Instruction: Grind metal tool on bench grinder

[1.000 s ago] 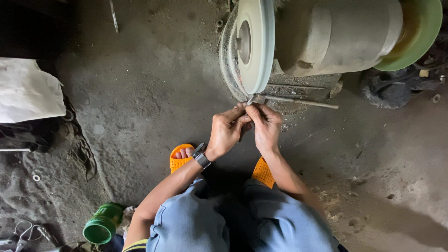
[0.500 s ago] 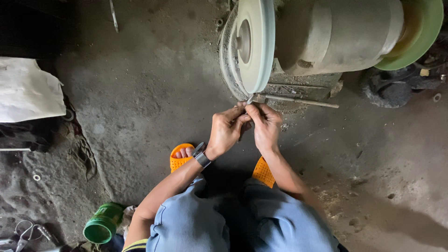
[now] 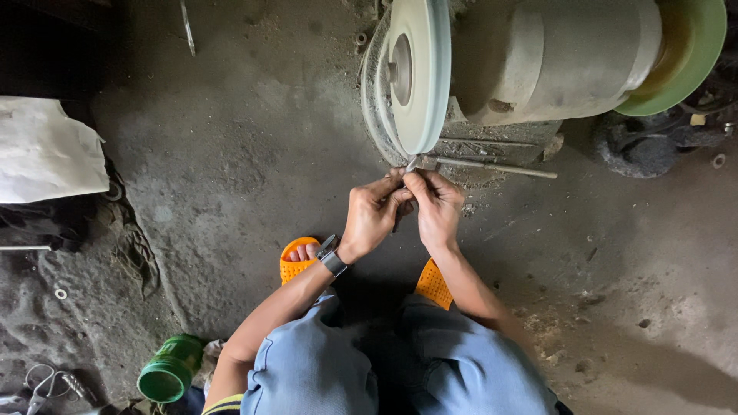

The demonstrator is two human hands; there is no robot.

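We see one pale, crumpled bag (image 3: 48, 150) lying on the ground far to the left of the grinding wheel (image 3: 419, 73), white with soft folds. A green round tin (image 3: 171, 369) lies tipped on its side well below and left of that wheel. We see no labels, signs or screens.

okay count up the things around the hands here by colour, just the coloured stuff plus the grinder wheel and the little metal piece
Orange sandals: 2
Green cup: 1
Green disc on the machine: 1
Pale grinding wheel: 1
Small metal piece, held by left hand and right hand: 1
Total: 6
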